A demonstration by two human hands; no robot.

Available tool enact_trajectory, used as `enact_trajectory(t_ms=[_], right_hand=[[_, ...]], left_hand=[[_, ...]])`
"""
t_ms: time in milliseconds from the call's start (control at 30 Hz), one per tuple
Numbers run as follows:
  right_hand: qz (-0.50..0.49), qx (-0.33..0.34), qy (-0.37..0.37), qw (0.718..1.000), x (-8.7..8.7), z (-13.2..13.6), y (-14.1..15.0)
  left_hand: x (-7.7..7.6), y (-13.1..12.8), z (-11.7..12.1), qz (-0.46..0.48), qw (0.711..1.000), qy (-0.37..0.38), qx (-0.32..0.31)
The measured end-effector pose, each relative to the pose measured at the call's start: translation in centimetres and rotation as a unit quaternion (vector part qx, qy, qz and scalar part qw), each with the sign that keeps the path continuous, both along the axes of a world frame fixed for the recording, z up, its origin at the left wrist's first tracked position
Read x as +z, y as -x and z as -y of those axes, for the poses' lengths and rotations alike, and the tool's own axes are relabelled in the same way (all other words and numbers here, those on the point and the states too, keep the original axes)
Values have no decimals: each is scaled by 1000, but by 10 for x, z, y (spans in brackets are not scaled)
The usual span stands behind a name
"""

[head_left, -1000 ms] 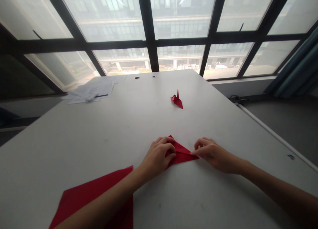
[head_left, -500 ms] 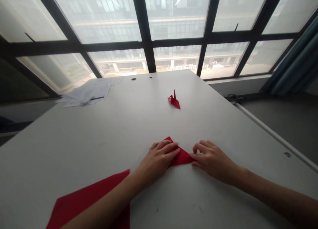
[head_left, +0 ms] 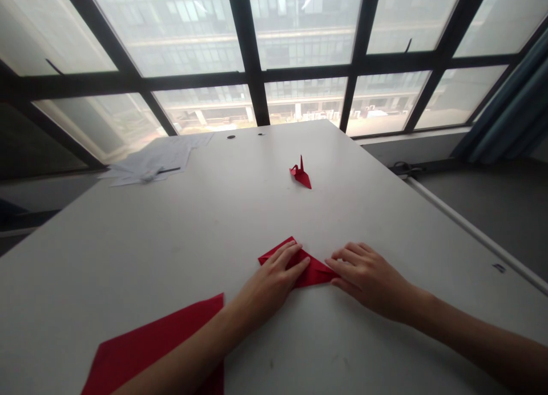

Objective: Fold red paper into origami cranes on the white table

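A piece of folded red paper [head_left: 315,273] lies on the table in front of me, its narrow point toward the right. Across its left and middle part rests my left hand [head_left: 276,276], fingers stretched out and pressing it flat, hiding some of the folds. My right hand [head_left: 367,276] has thumb and fingertips at the paper's right point, closed in a pinch that covers the very tip. Beyond both hands stands a red origami crane [head_left: 302,178]. Under my left forearm is a larger red sheet of paper [head_left: 158,342], partly hidden by the arm.
The white table [head_left: 214,218] reaches back to large dark-framed windows. Loose white papers [head_left: 154,158] with a dark pen [head_left: 169,170] lie at its far left. A blue curtain [head_left: 505,115] hangs at the right, above the grey floor.
The fingers of my left hand have straightened from a curl and spread over the folded paper. My right fingertips have shifted slightly at its right point. The whole view has turned slightly.
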State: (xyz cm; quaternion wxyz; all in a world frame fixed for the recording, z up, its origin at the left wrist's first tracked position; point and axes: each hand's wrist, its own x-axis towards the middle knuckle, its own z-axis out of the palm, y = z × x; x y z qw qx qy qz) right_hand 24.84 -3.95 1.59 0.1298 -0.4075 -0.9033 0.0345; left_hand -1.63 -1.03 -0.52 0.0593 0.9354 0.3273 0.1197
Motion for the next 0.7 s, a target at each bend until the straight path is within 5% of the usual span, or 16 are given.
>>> enact_trajectory(t_ms=[367, 700], right_hand=[[-158, -89, 114, 977, -15, -8, -1], [-60, -14, 61, 996, -5, -4, -4]], left_hand=[[-3, -2, -2, 9, 999, -13, -29], [-7, -3, 0, 15, 999, -27, -24]])
